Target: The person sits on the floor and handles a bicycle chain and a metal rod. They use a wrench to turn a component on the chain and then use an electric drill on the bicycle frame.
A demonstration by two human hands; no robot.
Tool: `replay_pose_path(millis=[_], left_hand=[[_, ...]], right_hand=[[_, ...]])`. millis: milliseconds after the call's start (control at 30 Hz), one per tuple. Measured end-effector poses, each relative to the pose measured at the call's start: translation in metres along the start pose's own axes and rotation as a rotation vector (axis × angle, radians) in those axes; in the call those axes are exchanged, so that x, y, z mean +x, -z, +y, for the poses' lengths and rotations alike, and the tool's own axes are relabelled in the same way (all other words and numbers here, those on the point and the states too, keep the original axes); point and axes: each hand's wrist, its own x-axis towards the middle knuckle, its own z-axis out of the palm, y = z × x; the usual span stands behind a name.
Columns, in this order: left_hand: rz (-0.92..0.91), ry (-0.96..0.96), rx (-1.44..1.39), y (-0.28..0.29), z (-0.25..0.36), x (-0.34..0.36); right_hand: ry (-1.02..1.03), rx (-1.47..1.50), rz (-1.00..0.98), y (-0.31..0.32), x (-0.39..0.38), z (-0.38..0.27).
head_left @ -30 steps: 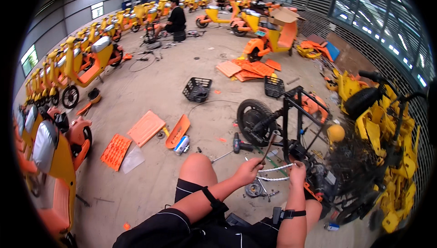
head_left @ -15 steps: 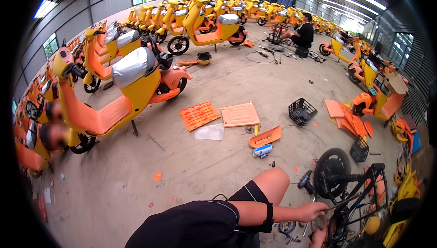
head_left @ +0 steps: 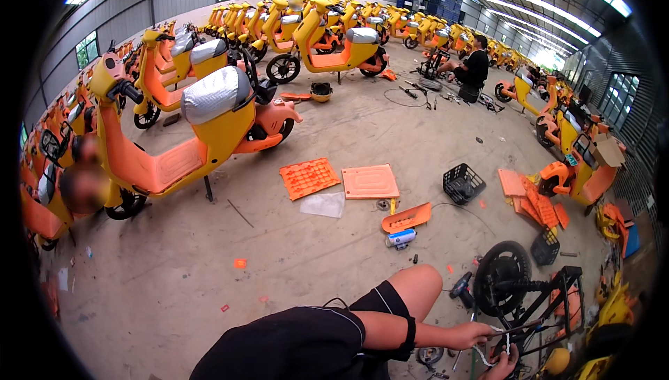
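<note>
White cord (head_left: 508,342), black basket (head_left: 463,185), yellow-orange scooter (head_left: 221,129), orange panel (head_left: 370,182)

Blk short slv (head_left: 279,345), thin wht piping; blk shorts (head_left: 391,303), wht trim; blk strap (head_left: 410,335) round L forearm (head_left: 433,337).

— Gripping what at five o'clock?
— Clutching a dark rod (head_left: 519,328) in the left hand (head_left: 470,335) and holding a white cord (head_left: 508,342) in the right hand (head_left: 503,365).
— And around?
— Reaching close to a black frame (head_left: 571,270) and its black wheel (head_left: 502,279) at four o'clock.
— Farther off?
— Showing a black crate (head_left: 463,185) at three, a seated person (head_left: 475,67) at two, an orange-and-yellow scooter (head_left: 219,129) near ten.
</note>
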Motion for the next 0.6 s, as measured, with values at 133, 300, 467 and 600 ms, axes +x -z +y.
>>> replay_pose_path(millis=[133,300,467,600], left_hand=[[0.126,-0.142,0.084,-0.019,-0.029,-0.005],[0.205,-0.088,0.082,-0.026,-0.036,-0.003],[0.246,-0.078,0.121,-0.026,-0.03,0.004],[0.193,-0.07,0.122,-0.033,-0.02,0.009]], right_hand=[[0.07,0.034,-0.009,-0.02,-0.025,-0.054],[0.19,-0.039,0.122,0.008,-0.022,-0.028],[0.194,0.04,0.1,0.013,0.016,0.02],[0.113,0.005,0.19,-0.007,-0.014,-0.029]])
